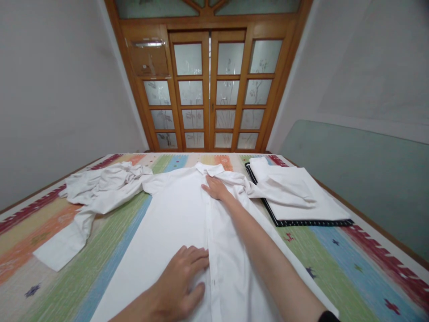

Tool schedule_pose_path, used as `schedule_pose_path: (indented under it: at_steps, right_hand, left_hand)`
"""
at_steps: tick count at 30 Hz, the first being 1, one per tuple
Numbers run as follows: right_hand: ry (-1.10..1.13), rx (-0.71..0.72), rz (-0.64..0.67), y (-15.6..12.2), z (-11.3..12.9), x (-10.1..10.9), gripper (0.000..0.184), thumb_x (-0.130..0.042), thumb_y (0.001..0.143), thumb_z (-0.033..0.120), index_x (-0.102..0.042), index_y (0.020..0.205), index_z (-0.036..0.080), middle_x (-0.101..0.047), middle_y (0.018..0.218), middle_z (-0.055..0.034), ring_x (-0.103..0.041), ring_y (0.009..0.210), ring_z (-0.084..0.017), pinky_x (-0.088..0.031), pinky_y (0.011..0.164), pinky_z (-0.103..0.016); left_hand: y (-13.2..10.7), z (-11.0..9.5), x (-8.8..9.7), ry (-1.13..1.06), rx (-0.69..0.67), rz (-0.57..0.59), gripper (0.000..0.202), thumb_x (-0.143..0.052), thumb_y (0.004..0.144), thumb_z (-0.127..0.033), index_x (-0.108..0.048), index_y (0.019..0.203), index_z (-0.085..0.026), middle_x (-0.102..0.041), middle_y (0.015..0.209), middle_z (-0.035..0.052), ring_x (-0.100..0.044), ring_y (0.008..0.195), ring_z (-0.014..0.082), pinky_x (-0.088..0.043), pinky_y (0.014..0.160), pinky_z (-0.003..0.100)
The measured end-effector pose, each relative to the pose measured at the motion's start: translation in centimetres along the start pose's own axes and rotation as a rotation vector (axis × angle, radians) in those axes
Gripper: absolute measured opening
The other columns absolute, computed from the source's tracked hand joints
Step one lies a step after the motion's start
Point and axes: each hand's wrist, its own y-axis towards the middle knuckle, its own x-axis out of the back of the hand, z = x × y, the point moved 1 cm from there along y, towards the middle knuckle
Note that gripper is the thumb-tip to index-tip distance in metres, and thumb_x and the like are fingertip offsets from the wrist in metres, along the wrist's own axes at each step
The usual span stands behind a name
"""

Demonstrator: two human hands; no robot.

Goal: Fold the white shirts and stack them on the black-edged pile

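A white button-up shirt (174,214) lies spread front-up on a striped, many-coloured bed cover (335,259). My left hand (182,281) rests flat on the shirt's lower front, beside the button placket, fingers stretched out. My right hand (215,188) reaches far forward and lies flat on the shirt just below the collar (210,168), fingers open. The shirt's left sleeve (72,232) trails off to the left.
A crumpled white garment (100,181) lies at the far left of the bed. At the right, a folded white garment (295,192) sits on a dark-edged cloth (311,222). Wooden glass-paned doors (209,89) stand beyond the bed, with walls on both sides.
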Motion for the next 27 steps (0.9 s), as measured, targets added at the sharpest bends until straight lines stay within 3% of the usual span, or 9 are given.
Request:
schedule_pose_path:
  at_steps: [3, 6, 11, 15, 22, 27]
  right_hand:
    - [-0.001, -0.047, -0.02, -0.1, 0.2, 0.2, 0.065, -0.029, 0.1, 0.044, -0.03, 0.148, 0.001, -0.041, 0.15, -0.0209, -0.038, 0.139, -0.026, -0.026, 0.114, -0.036]
    - [-0.012, -0.053, -0.044, -0.2, 0.3, 0.1, 0.058, -0.026, 0.101, 0.037, -0.033, 0.147, 0.003, -0.044, 0.148, -0.0193, -0.041, 0.137, -0.025, -0.027, 0.113, -0.036]
    - [-0.039, -0.027, -0.1, -0.3, 0.3, -0.1, 0.049, -0.032, 0.098, 0.028, -0.042, 0.142, 0.009, -0.05, 0.144, -0.0161, -0.047, 0.13, -0.024, -0.031, 0.111, -0.035]
    - [-0.01, -0.041, -0.147, -0.4, 0.3, -0.1, 0.047, -0.037, 0.096, 0.03, -0.045, 0.138, 0.01, -0.059, 0.132, -0.0178, -0.052, 0.122, -0.025, -0.035, 0.107, -0.034]
    - [0.01, -0.039, -0.17, -0.3, 0.2, -0.3, 0.041, -0.04, 0.094, 0.029, -0.05, 0.131, 0.014, -0.064, 0.122, -0.0157, -0.055, 0.116, -0.025, -0.037, 0.104, -0.035]
    - [-0.001, -0.019, -0.148, 0.1, 0.0, -0.2, 0.049, -0.042, 0.093, 0.03, -0.044, 0.138, 0.012, -0.058, 0.134, -0.0163, -0.05, 0.124, -0.026, -0.035, 0.107, -0.037]
  left_hand:
    - [3.1, 1.9, 2.8, -0.063, 0.051, -0.127, 0.034, -0.044, 0.086, -0.028, -0.065, 0.113, -0.025, -0.068, 0.122, 0.0057, -0.06, 0.111, 0.0231, -0.044, 0.104, 0.042]
    - [7.6, 5.8, 4.5, 0.032, 0.196, -0.252, 0.037, -0.043, 0.088, -0.031, -0.062, 0.118, -0.021, -0.066, 0.123, 0.0087, -0.056, 0.118, 0.0247, -0.043, 0.104, 0.042]
    - [15.6, 12.6, 5.6, 0.337, 0.432, -0.207, 0.041, -0.038, 0.093, -0.027, -0.054, 0.129, -0.016, -0.049, 0.145, 0.0147, -0.043, 0.136, 0.029, -0.034, 0.11, 0.045]
    - [20.6, 15.4, 5.9, 0.341, 0.455, -0.189, 0.046, -0.029, 0.097, -0.024, -0.045, 0.138, -0.012, -0.041, 0.152, 0.0148, -0.034, 0.142, 0.0281, -0.027, 0.114, 0.045]
    - [24.6, 18.4, 6.3, 0.385, 0.286, -0.207, 0.042, -0.029, 0.095, -0.023, -0.057, 0.124, -0.014, -0.057, 0.137, 0.0153, -0.046, 0.133, 0.0266, -0.032, 0.111, 0.045]
    - [25.4, 19.4, 6.2, 0.381, 0.298, -0.212, 0.044, -0.028, 0.096, -0.024, -0.054, 0.131, -0.019, -0.052, 0.143, 0.0118, -0.042, 0.137, 0.0254, -0.031, 0.112, 0.046]
